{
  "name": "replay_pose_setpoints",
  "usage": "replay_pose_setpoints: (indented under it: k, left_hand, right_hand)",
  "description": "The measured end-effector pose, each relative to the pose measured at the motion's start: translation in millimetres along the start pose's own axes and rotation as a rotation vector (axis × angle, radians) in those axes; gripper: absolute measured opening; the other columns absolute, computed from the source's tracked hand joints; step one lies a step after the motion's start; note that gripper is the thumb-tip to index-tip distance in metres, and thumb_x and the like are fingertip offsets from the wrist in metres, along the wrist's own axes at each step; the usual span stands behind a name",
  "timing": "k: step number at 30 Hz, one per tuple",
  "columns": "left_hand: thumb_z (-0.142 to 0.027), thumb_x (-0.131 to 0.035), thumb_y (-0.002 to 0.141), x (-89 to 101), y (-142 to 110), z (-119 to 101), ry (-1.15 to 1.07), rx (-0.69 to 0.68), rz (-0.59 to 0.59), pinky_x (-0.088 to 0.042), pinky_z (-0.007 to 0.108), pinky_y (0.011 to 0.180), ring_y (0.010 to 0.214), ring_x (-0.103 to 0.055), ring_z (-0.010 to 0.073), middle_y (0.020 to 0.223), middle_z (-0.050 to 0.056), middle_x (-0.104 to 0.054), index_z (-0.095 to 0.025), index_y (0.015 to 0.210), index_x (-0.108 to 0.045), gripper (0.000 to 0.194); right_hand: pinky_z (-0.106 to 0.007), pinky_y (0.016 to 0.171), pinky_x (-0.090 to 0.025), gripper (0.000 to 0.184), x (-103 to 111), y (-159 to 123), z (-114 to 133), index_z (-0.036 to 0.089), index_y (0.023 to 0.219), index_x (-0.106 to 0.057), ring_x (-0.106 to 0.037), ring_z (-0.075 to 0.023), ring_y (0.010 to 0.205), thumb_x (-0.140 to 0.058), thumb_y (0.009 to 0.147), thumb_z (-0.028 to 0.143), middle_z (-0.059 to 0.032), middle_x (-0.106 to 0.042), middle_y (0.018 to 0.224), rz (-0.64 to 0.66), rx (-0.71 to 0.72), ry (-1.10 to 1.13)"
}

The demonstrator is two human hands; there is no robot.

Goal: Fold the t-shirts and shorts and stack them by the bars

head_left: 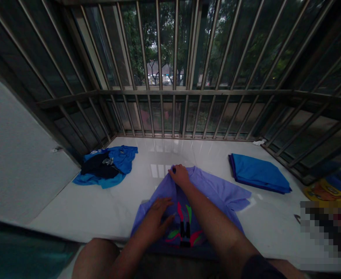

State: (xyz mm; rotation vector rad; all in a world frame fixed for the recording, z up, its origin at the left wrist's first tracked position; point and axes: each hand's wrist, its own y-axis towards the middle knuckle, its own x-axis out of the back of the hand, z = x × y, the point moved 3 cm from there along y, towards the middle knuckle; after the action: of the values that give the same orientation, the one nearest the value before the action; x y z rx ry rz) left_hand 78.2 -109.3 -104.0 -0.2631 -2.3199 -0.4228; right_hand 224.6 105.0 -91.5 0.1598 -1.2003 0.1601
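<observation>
The right hand (179, 174) pinches the collar of a lavender T-shirt (219, 190) lying on a glossy white tiled ledge (80, 209); the left hand (155, 219) rests spread, fingers apart, on the shirt's pink-and-green print (185, 228). A folded blue shirt (259, 173) lies well off to the right; a crumpled heap of blue and black clothes (105, 166) lies to the left; steel window bars (188, 92) stand behind the ledge, with trees (135, 42) beyond.

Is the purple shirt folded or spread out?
Spread out: the purple T-shirt lies open, one sleeve stretched sideways, its colourful print showing.
</observation>
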Motion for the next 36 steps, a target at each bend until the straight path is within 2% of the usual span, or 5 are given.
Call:
replay_pose_setpoints:
  k: [6,12,20,26,36]
  left_hand:
    - [-0.003,-0.062,0.072,54.9,-24.6,50.2,0.176,0.105,-0.154,-0.051,0.060,0.120,0.135,-0.065,0.0360,0.145,0.011,-0.072,-0.029,0.145,-0.071,0.078]
    - [-0.026,-0.063,0.094,90.2,-34.2,80.0,0.115,0.191,-0.113,-0.060,0.043,0.088,0.093,-0.077,0.0287,0.099,0.007,-0.083,-0.029,0.107,-0.083,0.025]
    - [-0.038,-0.059,0.096,97.3,-43.9,91.8,0.192,0.346,-0.272,-0.052,0.034,0.071,0.073,-0.069,0.0241,0.074,0.002,-0.071,-0.026,0.077,-0.069,0.025]
    - [-0.029,-0.049,0.104,87.2,-28.6,82.2,0.346,0.319,-0.420,-0.060,0.045,0.092,0.097,-0.077,0.0308,0.104,0.012,-0.082,-0.022,0.108,-0.076,0.028]
    - [-0.039,-0.051,0.111,22.0,-6.5,66.9,0.576,0.001,0.039,-0.033,0.064,0.133,0.163,-0.042,0.0306,0.177,0.016,-0.041,-0.020,0.172,-0.036,0.066]
  right_hand:
    - [-0.050,0.104,-0.060,0.033,-0.7,21.4,9.0,0.020,0.129,-0.071,-0.070,-0.0258,0.119,-0.069,0.107,0.045,-0.0097,-0.071,0.135,0.076,0.004,-0.041]
    - [-0.050,0.104,-0.060,0.035,-4.0,30.4,11.1,0.020,0.131,-0.070,-0.070,-0.0264,0.121,-0.070,0.107,0.044,-0.0101,-0.070,0.137,0.063,0.009,-0.062]
    - [-0.048,0.107,-0.051,0.035,-9.0,31.2,12.0,0.018,0.128,-0.072,-0.064,-0.0290,0.128,-0.055,0.113,0.045,-0.0124,-0.073,0.132,0.002,0.009,-0.082]
    - [-0.042,0.105,-0.046,0.033,-10.3,36.3,17.2,0.019,0.127,-0.071,-0.062,-0.0297,0.127,-0.054,0.113,0.044,-0.0162,-0.074,0.131,-0.003,0.042,-0.111]
    - [-0.047,0.118,-0.041,0.045,13.0,-11.8,15.5,0.017,0.149,-0.061,-0.056,-0.0315,0.141,-0.037,0.116,0.037,-0.0217,-0.065,0.150,0.004,0.237,-0.110]
